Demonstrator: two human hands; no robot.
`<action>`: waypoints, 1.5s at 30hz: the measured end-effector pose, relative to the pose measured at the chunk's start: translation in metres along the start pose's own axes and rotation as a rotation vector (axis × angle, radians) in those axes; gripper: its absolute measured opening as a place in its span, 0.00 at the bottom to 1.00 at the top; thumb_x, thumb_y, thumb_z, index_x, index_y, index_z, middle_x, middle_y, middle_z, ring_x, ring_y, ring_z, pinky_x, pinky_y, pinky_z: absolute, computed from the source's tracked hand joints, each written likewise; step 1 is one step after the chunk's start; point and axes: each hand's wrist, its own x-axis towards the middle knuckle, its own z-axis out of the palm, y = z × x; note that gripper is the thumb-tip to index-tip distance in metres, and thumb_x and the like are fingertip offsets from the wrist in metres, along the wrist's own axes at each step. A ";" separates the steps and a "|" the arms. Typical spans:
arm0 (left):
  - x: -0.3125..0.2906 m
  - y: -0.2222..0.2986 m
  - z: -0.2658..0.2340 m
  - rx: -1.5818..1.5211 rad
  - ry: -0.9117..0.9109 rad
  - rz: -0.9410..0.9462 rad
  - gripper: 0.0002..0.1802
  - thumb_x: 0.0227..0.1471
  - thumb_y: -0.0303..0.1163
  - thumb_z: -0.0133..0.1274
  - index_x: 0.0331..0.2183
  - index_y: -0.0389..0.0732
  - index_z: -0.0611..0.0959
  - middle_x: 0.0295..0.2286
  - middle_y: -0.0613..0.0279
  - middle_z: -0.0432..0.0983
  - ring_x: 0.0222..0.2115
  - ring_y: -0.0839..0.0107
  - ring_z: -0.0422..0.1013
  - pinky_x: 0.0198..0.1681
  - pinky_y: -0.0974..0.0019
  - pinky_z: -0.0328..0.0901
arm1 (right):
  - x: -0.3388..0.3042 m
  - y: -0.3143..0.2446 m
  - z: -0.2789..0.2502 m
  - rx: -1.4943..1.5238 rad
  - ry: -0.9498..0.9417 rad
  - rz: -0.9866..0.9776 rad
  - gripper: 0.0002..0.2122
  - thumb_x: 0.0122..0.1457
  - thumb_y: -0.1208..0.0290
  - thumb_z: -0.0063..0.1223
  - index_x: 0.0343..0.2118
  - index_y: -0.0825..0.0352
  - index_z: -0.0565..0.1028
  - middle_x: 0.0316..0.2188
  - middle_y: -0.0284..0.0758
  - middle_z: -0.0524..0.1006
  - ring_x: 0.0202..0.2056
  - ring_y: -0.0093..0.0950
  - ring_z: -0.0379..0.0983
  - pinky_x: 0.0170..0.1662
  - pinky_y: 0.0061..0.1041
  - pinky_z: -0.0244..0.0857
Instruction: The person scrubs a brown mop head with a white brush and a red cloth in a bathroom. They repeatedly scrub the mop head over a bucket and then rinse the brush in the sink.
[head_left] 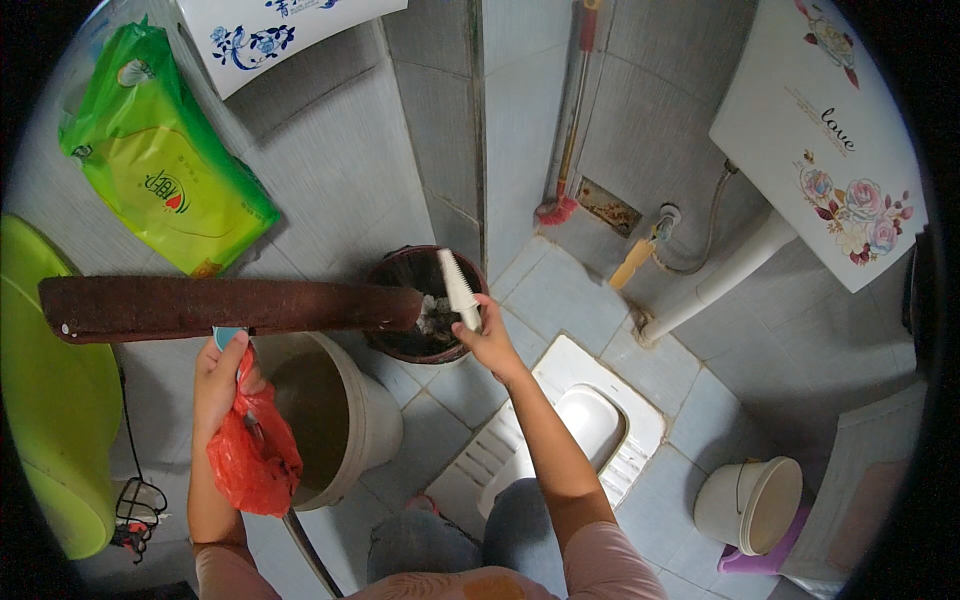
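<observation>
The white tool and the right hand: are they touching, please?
Touching; the head view shows the right hand gripping the lower end of the white tool.

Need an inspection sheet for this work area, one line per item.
Surface: grey tiled floor.
Work items: long brown head, one end overlapping the dark bin in view; red bag; white ridged piece.
Clutter: large bucket, small bucket, green basin, green pack.
Hands: left hand grips the red bag and a teal part at the brown head's edge; right hand holds the white ridged piece.
Cables: no electrical cable made out; hose at the cistern.
Surroundings: squat toilet, red-bristled brush, tiled walls.
</observation>
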 end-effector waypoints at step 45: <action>-0.002 0.009 -0.007 -0.072 -0.030 -0.003 0.11 0.53 0.33 0.46 0.20 0.46 0.67 0.10 0.72 0.59 0.07 0.83 0.53 0.10 0.77 0.47 | 0.053 -0.032 0.024 0.062 -0.154 0.138 0.09 0.56 0.67 0.49 0.29 0.69 0.71 0.17 0.28 0.70 0.15 0.17 0.64 0.19 0.16 0.57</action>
